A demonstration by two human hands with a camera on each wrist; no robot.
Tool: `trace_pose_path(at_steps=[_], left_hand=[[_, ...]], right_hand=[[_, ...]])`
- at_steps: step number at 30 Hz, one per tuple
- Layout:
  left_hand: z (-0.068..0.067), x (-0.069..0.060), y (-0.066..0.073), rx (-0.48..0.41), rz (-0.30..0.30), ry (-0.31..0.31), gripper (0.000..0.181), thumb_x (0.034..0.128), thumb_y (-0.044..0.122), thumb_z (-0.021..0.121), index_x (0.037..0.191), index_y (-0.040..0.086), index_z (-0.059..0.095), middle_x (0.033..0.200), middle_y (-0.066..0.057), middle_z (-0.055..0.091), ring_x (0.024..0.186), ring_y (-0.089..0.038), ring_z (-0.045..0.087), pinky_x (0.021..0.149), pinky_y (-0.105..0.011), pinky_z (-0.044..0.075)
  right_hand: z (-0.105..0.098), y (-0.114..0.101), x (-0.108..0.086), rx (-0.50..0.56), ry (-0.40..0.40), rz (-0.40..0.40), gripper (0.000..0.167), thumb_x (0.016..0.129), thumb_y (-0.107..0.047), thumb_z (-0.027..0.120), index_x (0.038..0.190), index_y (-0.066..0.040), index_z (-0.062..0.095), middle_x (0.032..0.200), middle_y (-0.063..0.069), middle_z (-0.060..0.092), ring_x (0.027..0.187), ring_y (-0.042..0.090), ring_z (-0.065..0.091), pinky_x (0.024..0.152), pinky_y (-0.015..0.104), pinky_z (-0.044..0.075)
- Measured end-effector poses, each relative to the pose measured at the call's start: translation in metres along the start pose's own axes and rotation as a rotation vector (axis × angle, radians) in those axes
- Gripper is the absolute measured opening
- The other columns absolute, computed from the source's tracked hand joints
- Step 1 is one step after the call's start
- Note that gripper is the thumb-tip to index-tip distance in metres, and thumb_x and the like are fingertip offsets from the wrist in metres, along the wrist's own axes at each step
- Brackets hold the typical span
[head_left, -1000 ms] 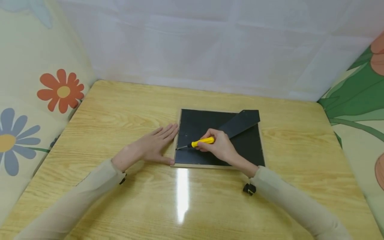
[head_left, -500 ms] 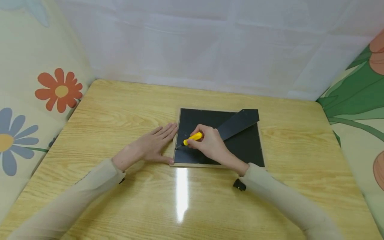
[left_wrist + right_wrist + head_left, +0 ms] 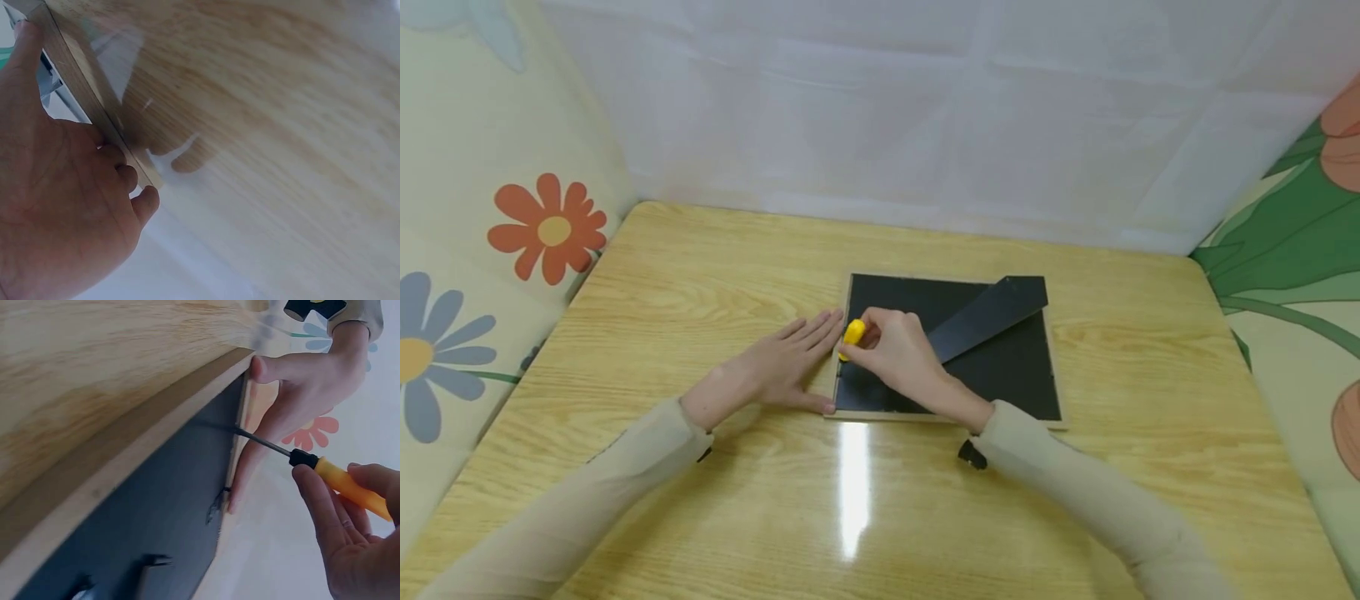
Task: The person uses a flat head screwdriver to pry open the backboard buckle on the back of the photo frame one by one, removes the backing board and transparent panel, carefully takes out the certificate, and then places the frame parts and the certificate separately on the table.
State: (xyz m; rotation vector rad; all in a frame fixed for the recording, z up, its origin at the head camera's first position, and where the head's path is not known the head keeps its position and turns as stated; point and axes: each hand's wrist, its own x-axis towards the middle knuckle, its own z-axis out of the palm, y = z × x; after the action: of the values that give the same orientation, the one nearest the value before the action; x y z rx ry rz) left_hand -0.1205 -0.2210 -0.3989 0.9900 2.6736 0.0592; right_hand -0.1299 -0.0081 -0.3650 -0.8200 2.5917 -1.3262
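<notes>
A picture frame [image 3: 880,416] lies face down on the table, its black backing board [image 3: 1000,375] upward and a black easel stand [image 3: 988,321] slanting across it. My left hand [image 3: 786,358] rests at the frame's left edge, fingers extended and thumb by the near corner. With my right hand [image 3: 898,350] I pinch the yellow handle of a screwdriver [image 3: 854,332]. In the right wrist view the screwdriver [image 3: 347,483] has its metal tip at the backing's edge near the wooden rim, close to my left hand [image 3: 312,381]. Small metal pieces [image 3: 215,506] show on the backing there.
The wood-grain table [image 3: 700,267] surrounds the frame and carries a bright light reflection [image 3: 853,492]. A white cloth [image 3: 880,125] hangs behind it. Flower-patterned panels [image 3: 452,208] stand at both sides.
My right hand has moved left and tilted the screwdriver from low and slanting to steeper, its handle now over the frame's left edge. The left hand and the frame have stayed in place.
</notes>
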Motion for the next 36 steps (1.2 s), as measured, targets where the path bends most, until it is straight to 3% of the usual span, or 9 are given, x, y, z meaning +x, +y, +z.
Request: trace_pose_path(at_steps=[11,18,24,26,29,33,36], left_hand=[[-0.002,-0.001,0.001,-0.046,-0.033,-0.040,0.107,0.0820,0.070,0.057,0.153,-0.001,0.017,0.158,-0.020,0.004,0.146,-0.034,0.002,0.117,-0.051,0.007],[-0.003,-0.001,0.002,-0.070,-0.035,-0.037,0.107,0.0827,0.068,0.058,0.152,-0.003,0.018,0.158,-0.020,0.005,0.145,-0.035,0.003,0.116,-0.052,0.008],[-0.003,-0.001,0.001,-0.088,-0.032,-0.025,0.113,0.0817,0.070,0.058,0.152,-0.003,0.008,0.159,-0.019,-0.001,0.146,-0.034,0.002,0.116,-0.053,0.010],[-0.004,-0.001,0.002,-0.099,-0.034,-0.021,0.114,0.0816,0.068,0.059,0.152,-0.003,0.007,0.159,-0.019,0.000,0.146,-0.034,0.003,0.116,-0.053,0.011],[-0.003,-0.003,0.006,-0.111,-0.037,0.000,0.111,0.0830,0.063,0.062,0.152,-0.004,0.008,0.159,-0.021,0.001,0.145,-0.035,0.004,0.115,-0.053,0.013],[0.001,-0.008,0.020,-0.019,-0.011,0.080,0.097,0.0885,0.051,0.064,0.149,-0.009,0.018,0.156,-0.026,0.011,0.143,-0.040,0.014,0.114,-0.053,0.020],[0.004,-0.015,0.040,0.045,0.033,0.174,0.080,0.0906,0.040,0.066,0.144,-0.011,0.033,0.150,-0.030,0.027,0.137,-0.042,0.029,0.110,-0.052,0.029]], right_hand=[[0.008,-0.025,0.010,-0.121,-0.090,-0.046,0.007,0.087,-0.011,0.071,0.089,-0.006,0.066,0.079,0.001,0.067,0.065,0.004,0.061,0.059,0.012,0.049],[0.005,-0.022,0.010,-0.110,-0.103,-0.045,0.010,0.088,-0.013,0.072,0.093,-0.006,0.066,0.078,0.000,0.066,0.063,0.005,0.060,0.057,0.013,0.050],[-0.005,-0.013,0.008,-0.118,-0.095,-0.046,0.018,0.088,-0.019,0.073,0.095,-0.004,0.065,0.075,0.002,0.064,0.057,0.005,0.058,0.053,0.014,0.049],[-0.011,-0.009,0.005,-0.083,-0.062,-0.054,0.018,0.088,-0.019,0.073,0.093,-0.004,0.063,0.075,0.002,0.064,0.057,0.006,0.058,0.052,0.016,0.049],[-0.027,-0.001,-0.003,0.052,-0.018,-0.071,0.016,0.089,-0.016,0.072,0.094,-0.004,0.062,0.078,0.004,0.066,0.061,0.012,0.064,0.054,0.023,0.055],[-0.064,0.012,-0.024,0.220,-0.003,-0.024,0.014,0.092,-0.014,0.067,0.100,-0.003,0.063,0.082,0.006,0.068,0.064,0.019,0.067,0.056,0.036,0.058],[-0.102,0.028,-0.044,0.188,0.005,0.017,0.017,0.097,-0.020,0.060,0.100,-0.004,0.064,0.078,0.007,0.064,0.056,0.020,0.061,0.050,0.037,0.056]])
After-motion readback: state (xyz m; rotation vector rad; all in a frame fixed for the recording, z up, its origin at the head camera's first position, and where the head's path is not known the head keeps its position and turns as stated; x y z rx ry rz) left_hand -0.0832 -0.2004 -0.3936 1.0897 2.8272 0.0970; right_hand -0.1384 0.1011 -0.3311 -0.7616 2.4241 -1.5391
